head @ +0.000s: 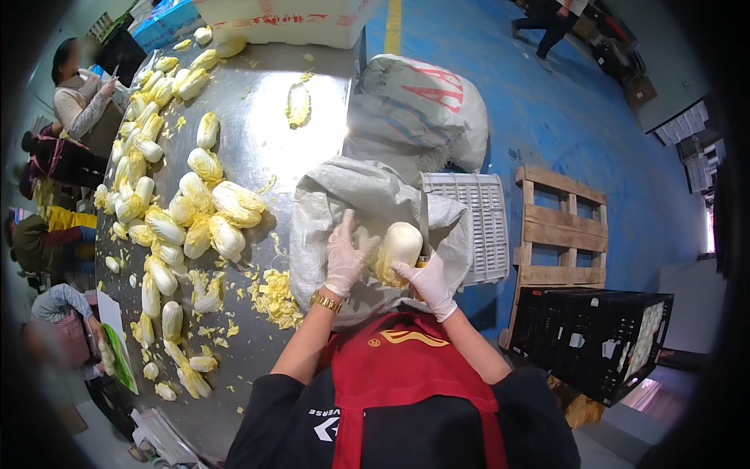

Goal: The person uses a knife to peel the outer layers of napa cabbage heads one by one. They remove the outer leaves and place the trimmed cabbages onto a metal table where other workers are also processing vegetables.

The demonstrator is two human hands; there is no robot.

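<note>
A pale napa cabbage (401,249) is over the mouth of a white woven sack (319,193) in front of me. My right hand (432,284), in a thin white glove, grips a knife (425,225) whose blade points away from me along the cabbage's right side. The thumb of that hand lies against the cabbage's leafy end. To the left, my gloved left hand (348,258) holds nothing, its fingers apart over the sack. What supports the cabbage underneath is hidden.
Many napa cabbages (167,225) and trimmed leaves (278,299) lie on the steel table (252,129). A foam box (287,23) stands at its far end. Right are a full sack (451,111), white crate (469,220), wooden pallet (565,234) and black crates (586,328). Several people work at left.
</note>
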